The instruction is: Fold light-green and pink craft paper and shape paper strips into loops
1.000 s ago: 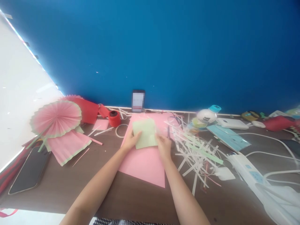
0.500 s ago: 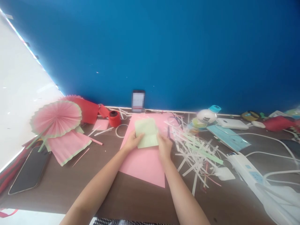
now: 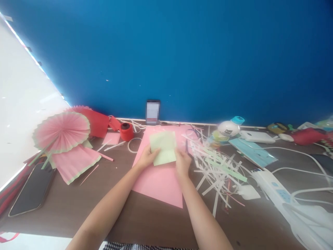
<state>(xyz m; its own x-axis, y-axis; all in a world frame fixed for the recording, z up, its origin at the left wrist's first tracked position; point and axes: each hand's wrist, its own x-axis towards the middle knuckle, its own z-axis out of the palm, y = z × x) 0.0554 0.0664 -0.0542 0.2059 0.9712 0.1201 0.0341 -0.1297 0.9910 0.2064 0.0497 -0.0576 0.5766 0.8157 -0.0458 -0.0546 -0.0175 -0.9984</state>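
Dark brown desk (image 3: 145, 217), set against a blue wall (image 3: 166, 55). Left hand (image 3: 148, 157) and right hand (image 3: 183, 161) each grip one side of the light-green paper sheet (image 3: 164, 144), positioned over pink paper (image 3: 158, 185). Desk cluttered: pleated paper fan (image 3: 62, 130) at left; loose white paper strips (image 3: 212, 180) and power strip (image 3: 278, 194) at right. Smartphone (image 3: 153, 113) upright by the wall, screen unreadable.

Our green sheet (image 3: 164, 143) and pink sheet (image 3: 158, 184) look like matt paper. We see smooth plastic on the bottle (image 3: 228, 128).
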